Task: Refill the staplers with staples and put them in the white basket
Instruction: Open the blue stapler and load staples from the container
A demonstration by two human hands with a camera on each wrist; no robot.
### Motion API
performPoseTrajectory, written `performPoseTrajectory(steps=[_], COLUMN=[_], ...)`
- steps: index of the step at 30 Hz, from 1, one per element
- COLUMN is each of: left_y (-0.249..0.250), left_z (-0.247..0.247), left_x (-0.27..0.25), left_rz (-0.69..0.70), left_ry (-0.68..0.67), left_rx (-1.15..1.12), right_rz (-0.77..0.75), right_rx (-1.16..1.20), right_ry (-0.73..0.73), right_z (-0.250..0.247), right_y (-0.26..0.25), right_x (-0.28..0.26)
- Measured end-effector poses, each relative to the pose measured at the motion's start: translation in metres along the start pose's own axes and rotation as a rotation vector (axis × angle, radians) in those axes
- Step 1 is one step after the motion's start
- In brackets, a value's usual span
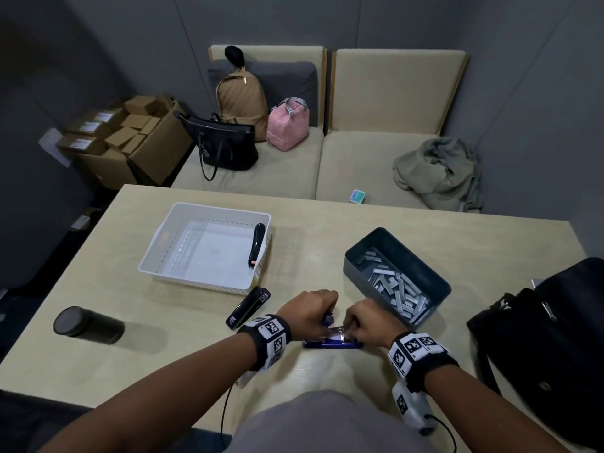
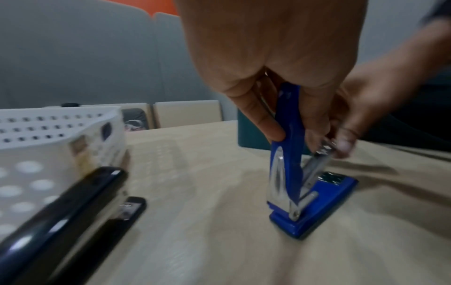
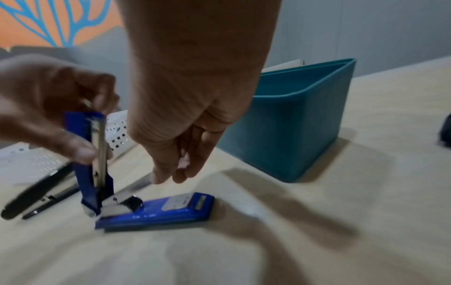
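Gripping the glossy blue stapler's (image 2: 317, 194) raised lid, left hand (image 2: 268, 63); right hand (image 3: 192, 108) pinches its metal rail.

The small blue stapler (image 2: 324, 200) has glossy painted casing and a bright, bare metal channel and hinge. The long black stapler (image 2: 61, 217) beside it shines like polished plastic. The perforated white plastic basket (image 1: 153, 246) looks smooth and matt, as does the teal plastic bin (image 3: 292, 123). The pale table (image 1: 327, 217) shows a smooth wood-grain finish.
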State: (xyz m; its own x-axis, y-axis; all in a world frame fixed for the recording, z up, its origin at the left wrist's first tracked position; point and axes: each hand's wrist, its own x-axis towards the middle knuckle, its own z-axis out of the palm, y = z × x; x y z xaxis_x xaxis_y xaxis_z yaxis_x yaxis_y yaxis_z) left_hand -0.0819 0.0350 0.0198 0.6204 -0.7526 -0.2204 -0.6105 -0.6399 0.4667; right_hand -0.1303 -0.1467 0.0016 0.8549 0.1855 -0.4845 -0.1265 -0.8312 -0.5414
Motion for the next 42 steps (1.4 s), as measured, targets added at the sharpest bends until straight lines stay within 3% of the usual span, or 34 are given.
performPoseTrajectory(steps=[4,7,12,14,17,20,23,28,33,42], left_y=[-0.023,-0.049,-0.074,-0.070,-0.052,-0.017,0.009,0.004,0.002,0.015], left_z=[-0.013,-0.019,-0.006,0.006,0.024,0.042,0.059,0.072,0.069,0.069], left_x=[-0.013,-0.026,-0.038,-0.035,-0.021,0.004,0.025,0.031,0.030,0.029], left_rz=[-0.120,-0.146,-0.153,-0.175,-0.142,-0.203,-0.301,-0.297,-0.301,-0.431], left_ry=[0.043,0.020,-0.256,-0.307,-0.233,-0.164,-0.218,-0.271,-0.249,-0.253], left_rx=[-0.121,-0.020,0.272,0.324,0.309,0.115,-0.024,-0.084,-0.063,0.063], right_rz=[0.028,0.016,0.020,0.031,0.076,0.110,0.132,0.166,0.138,0.053], right_rx=[-0.008,-0.082,-0.209,-0.200,-0.138,-0.088,-0.056,-0.094,-0.142,-0.268], right_ry=[0.041,0.048,0.004,0.009,0.033,0.082,0.093,0.094,0.093,0.092], right_z=[0.005,0.010,0.021,0.024,0.026,0.027,0.027,0.026,0.025,0.035], right_y=[0.018,0.019,0.016,0.017,0.020,0.019,0.019,0.023,0.026,0.029], right_x=[-0.010,-0.011,-0.011,-0.012,-0.012,-0.016,-0.017,-0.020,-0.017,-0.014])
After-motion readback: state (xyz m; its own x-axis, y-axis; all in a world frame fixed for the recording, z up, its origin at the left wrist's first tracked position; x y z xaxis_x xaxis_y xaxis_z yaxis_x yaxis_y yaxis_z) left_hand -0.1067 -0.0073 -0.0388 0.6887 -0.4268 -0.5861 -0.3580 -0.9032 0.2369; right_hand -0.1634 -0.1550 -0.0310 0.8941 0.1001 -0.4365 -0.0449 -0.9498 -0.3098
